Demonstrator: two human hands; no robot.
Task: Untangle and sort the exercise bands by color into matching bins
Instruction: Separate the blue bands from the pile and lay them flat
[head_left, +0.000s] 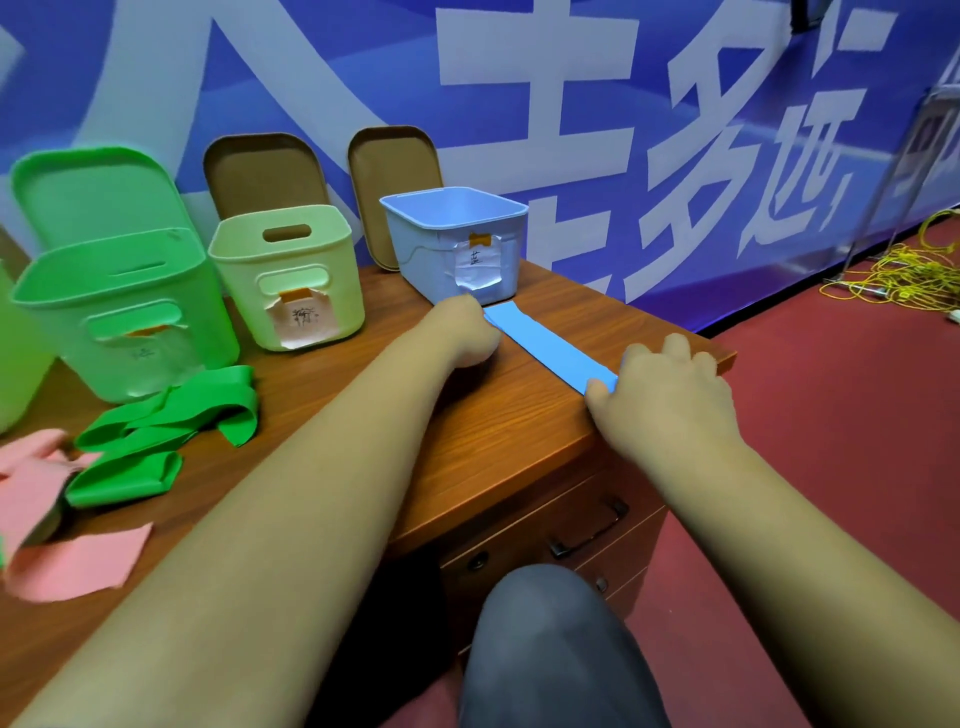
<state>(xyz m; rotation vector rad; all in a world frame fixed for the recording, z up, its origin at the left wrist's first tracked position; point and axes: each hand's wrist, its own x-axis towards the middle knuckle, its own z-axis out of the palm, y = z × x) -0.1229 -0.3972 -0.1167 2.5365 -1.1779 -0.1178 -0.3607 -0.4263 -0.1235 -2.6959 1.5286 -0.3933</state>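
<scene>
Pinches the blue band (550, 348) at both ends: the far end in the left grip (467, 332), curled tight just in front of the blue bin (431, 249); the near end in the right grip (660, 384), fingers bent over it at the right edge of the worktop (493, 441). Lies flat and straight between the two, resting on the wood, well apart from the other bands.

Judged from that: one band untangled, not yet binned. Probably needs only a short lift into the blue bin right behind it. Shows no band inside any bin from this angle, but hides much of each interior.

Leaves most of the work ahead. Green bands (166, 431) heaped in loose folds in front of the green bin (119, 312); pink bands (52, 519) crumpled at the left edge, touching the green heap. Seems to call for pulling those two colours apart first. Cannot tell from the blurred paper labels which bin takes pink; perhaps the pale bin (285, 275) between the green and blue ones.

Wood-grain worktop, with drawers (571, 530) under its right end. Two brown lids (265, 171) propped behind the bins against a blue banner (675, 130) with large white characters. Dark red floor (831, 467) to the right, with a tangle of yellow cable (904, 270) near the foot of the banner. At bottom centre, a knee (550, 649) in grey cloth.
</scene>
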